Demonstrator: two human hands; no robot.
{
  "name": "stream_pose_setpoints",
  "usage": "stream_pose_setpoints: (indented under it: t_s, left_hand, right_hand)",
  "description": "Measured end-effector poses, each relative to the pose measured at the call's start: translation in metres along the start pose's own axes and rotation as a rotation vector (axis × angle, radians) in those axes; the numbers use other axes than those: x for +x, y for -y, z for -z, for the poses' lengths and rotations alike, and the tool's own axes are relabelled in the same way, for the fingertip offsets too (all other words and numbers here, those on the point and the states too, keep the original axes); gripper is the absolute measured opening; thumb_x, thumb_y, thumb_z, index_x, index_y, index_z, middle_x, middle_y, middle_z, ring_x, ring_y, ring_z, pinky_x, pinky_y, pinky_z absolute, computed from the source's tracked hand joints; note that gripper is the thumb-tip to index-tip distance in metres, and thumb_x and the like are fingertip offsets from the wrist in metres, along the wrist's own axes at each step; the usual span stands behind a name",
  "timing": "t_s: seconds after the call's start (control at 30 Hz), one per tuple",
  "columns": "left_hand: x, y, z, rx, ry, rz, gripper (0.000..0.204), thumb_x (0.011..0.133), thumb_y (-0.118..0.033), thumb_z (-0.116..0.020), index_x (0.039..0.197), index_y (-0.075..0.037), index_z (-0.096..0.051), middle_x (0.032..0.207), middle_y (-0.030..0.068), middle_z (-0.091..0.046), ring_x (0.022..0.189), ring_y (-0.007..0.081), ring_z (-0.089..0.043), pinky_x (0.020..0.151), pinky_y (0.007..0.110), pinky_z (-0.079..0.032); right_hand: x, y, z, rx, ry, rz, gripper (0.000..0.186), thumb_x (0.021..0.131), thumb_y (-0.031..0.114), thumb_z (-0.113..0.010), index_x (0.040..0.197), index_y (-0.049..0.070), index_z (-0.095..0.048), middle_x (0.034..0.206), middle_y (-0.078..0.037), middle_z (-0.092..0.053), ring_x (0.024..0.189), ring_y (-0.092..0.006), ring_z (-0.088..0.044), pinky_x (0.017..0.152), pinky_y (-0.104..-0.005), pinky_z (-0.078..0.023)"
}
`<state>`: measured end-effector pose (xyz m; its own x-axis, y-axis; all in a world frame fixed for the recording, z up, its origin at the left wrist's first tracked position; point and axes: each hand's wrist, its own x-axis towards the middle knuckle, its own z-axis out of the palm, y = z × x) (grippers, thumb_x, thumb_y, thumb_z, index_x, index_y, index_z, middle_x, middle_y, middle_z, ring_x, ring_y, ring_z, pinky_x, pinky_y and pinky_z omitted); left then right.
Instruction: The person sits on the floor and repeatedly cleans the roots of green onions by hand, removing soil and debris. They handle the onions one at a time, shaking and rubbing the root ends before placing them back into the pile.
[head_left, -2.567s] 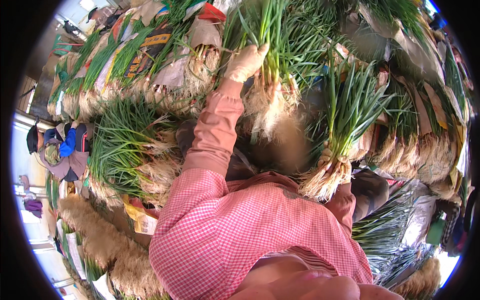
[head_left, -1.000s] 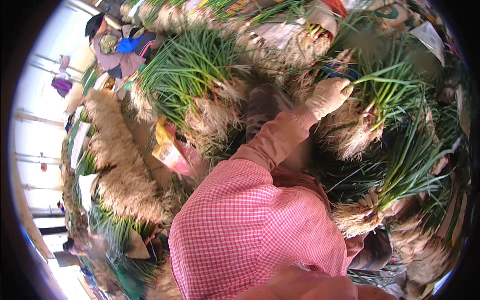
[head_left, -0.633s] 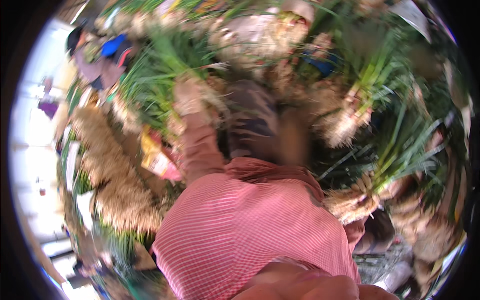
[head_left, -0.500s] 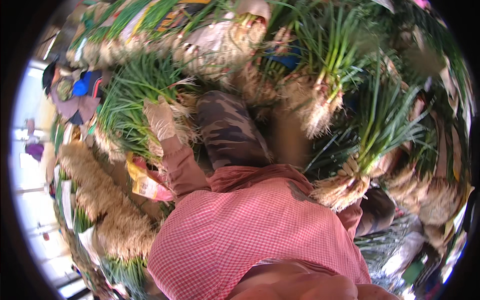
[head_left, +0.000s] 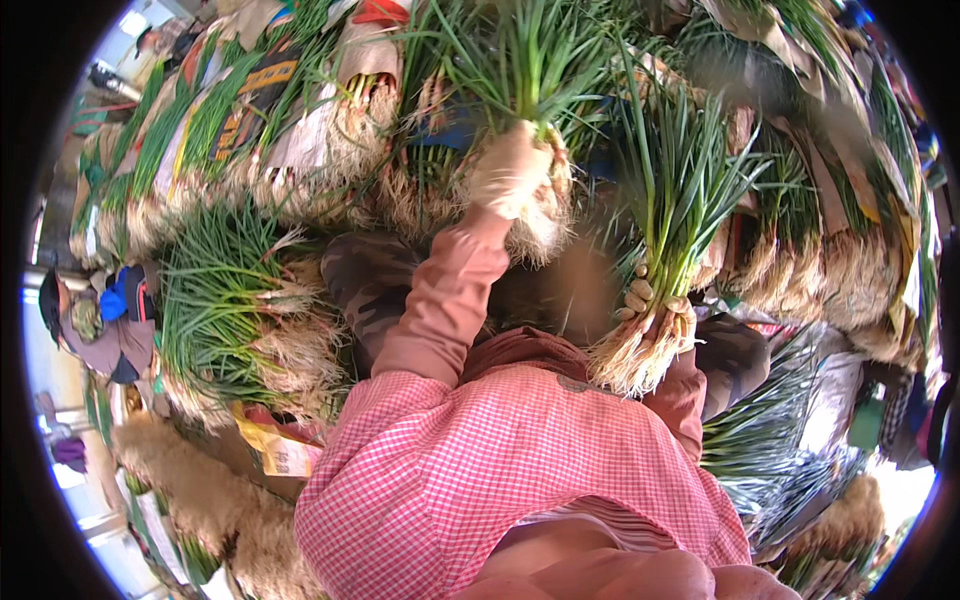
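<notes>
My left hand (head_left: 508, 172), in a pale glove, reaches forward and is closed round the lower stalks of a bunch of spring onions (head_left: 535, 75). Its fingertips are hidden behind the stalks, and pale roots hang below. Nearer to me, my gloved right hand (head_left: 655, 300) grips a second bunch of spring onions (head_left: 668, 225) just above the roots. This bunch stands nearly upright, leaves up, its stringy roots towards my chest. To the left lies a heap of loose spring onions (head_left: 225, 290) with roots pointing at my knee.
Wrapped bundles of spring onions (head_left: 330, 140) stand in rows ahead and to the right. A long row of root ends (head_left: 190, 470) runs at the lower left beside a yellow and red bag (head_left: 280, 450). More leaves (head_left: 760, 420) lie by my right knee. A person (head_left: 105, 310) is at far left.
My left hand has moved from the heap on the left forward and right, onto the bunch ahead. The right hand still holds its bunch, now more upright. The view has turned rightward.
</notes>
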<state>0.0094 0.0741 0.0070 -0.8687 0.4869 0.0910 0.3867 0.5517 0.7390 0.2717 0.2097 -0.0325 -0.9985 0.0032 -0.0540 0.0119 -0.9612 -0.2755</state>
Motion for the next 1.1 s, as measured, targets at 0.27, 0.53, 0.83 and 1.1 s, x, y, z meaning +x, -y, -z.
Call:
stream_pose_setpoints:
  t_s: [0.27, 0.53, 0.83, 1.1]
  left_hand:
    - [-0.082, -0.02, -0.021, -1.053, 0.193, 0.015, 0.025, 0.088, -0.025, -0.059, 0.104, -0.006, -0.062, 0.093, 0.0062, -0.063, 0.077, 0.0117, -0.058, 0.068, 0.024, -0.046]
    - [-0.101, -0.017, -0.09, -0.693, 0.15, -0.021, 0.041, 0.09, -0.039, -0.053, 0.081, 0.0, -0.062, 0.055, 0.0077, -0.055, 0.053, 0.0163, -0.054, 0.052, 0.033, -0.043]
    - [-0.116, -0.03, -0.068, 0.403, 0.184, -0.411, 0.044, 0.095, -0.033, -0.037, 0.067, -0.007, -0.058, 0.054, 0.0118, -0.054, 0.052, 0.0239, -0.057, 0.046, 0.038, -0.046]
    - [-0.112, 0.013, -0.094, 0.097, 0.418, -0.343, 0.042, 0.091, -0.035, -0.039, 0.071, -0.006, -0.063, 0.063, 0.0117, -0.061, 0.056, 0.0289, -0.06, 0.054, 0.041, -0.049]
  right_hand:
    - [0.002, -0.014, -0.025, -0.173, -0.194, 0.014, 0.05, 0.071, 0.015, -0.066, 0.116, 0.003, -0.047, 0.105, -0.017, -0.057, 0.094, -0.0333, -0.058, 0.073, -0.0419, -0.055]
    - [0.005, -0.02, -0.011, -0.265, -0.202, -0.177, 0.052, 0.072, 0.016, -0.064, 0.118, -0.003, -0.046, 0.097, -0.021, -0.058, 0.075, -0.0323, -0.062, 0.085, -0.0482, -0.049]
    - [-0.001, -0.015, 0.001, -0.069, -0.103, -0.234, 0.051, 0.076, 0.022, -0.061, 0.121, 0.003, -0.046, 0.105, -0.02, -0.054, 0.099, -0.0393, -0.056, 0.081, -0.0549, -0.049]
    - [0.01, -0.026, -0.019, 0.088, 0.104, 0.027, 0.053, 0.077, 0.017, -0.057, 0.123, 0.002, -0.036, 0.1, -0.009, -0.045, 0.081, -0.0189, -0.05, 0.075, -0.0401, -0.049]
